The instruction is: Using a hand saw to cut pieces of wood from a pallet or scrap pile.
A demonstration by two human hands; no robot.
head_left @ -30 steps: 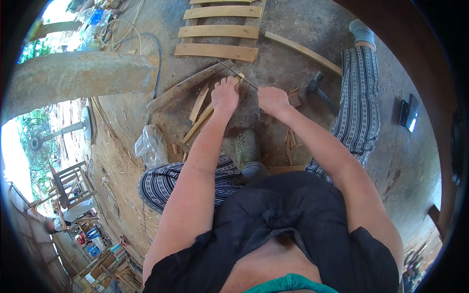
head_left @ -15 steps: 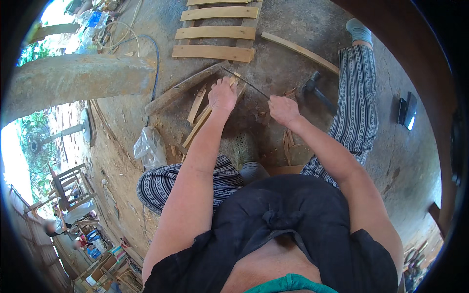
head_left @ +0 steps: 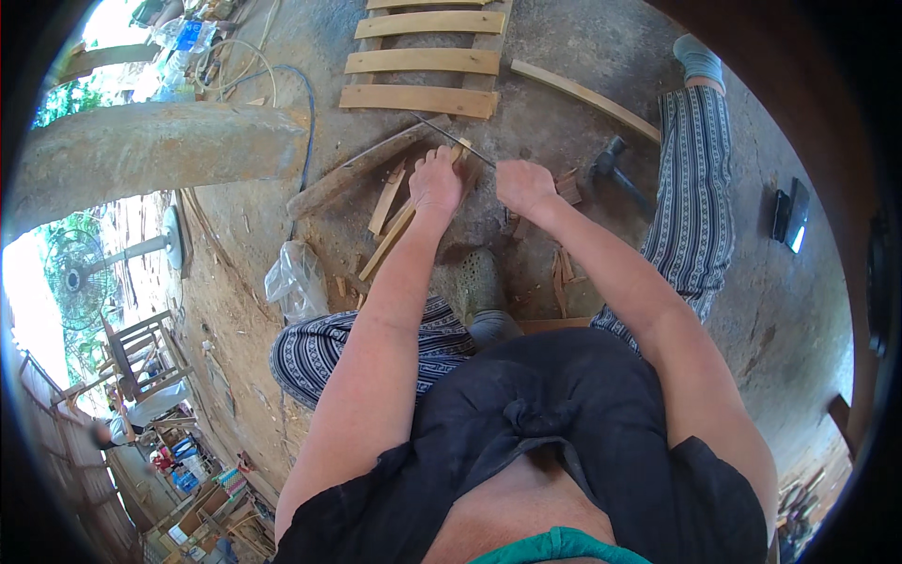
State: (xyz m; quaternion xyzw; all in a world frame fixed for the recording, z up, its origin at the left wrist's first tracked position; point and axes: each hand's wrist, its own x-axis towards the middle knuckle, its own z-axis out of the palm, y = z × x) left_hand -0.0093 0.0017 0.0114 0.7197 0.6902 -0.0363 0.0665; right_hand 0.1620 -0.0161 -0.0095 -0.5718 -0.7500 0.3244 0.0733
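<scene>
My left hand (head_left: 436,184) is closed round a narrow wooden strip (head_left: 387,244), which slants from beyond my fingers back toward my left knee. In my closed right hand (head_left: 526,188) is a long, thin, dark tool (head_left: 458,139), seen nearly edge-on; whether it is a file or a blade I cannot tell. The tool crosses the far end of the strip and points away to the left. Beyond my left hand, a thick rough length of wood (head_left: 362,167) lies slantwise on the ground. Loose wood offcuts (head_left: 387,199) lie beside the strip.
A slatted wooden frame (head_left: 423,62) lies flat ahead. To the right are a long wooden strip (head_left: 587,99), a hammer (head_left: 615,169) and wood scraps (head_left: 562,273). At left stand a clear plastic bag (head_left: 296,277), a post (head_left: 169,160) and a fan (head_left: 122,254). Another person (head_left: 117,428) is far left.
My right hand has moved left and slightly away, pushing the dark tool farther across the strip's end. My left hand keeps its hold on the strip. The whole view has shifted a little.
</scene>
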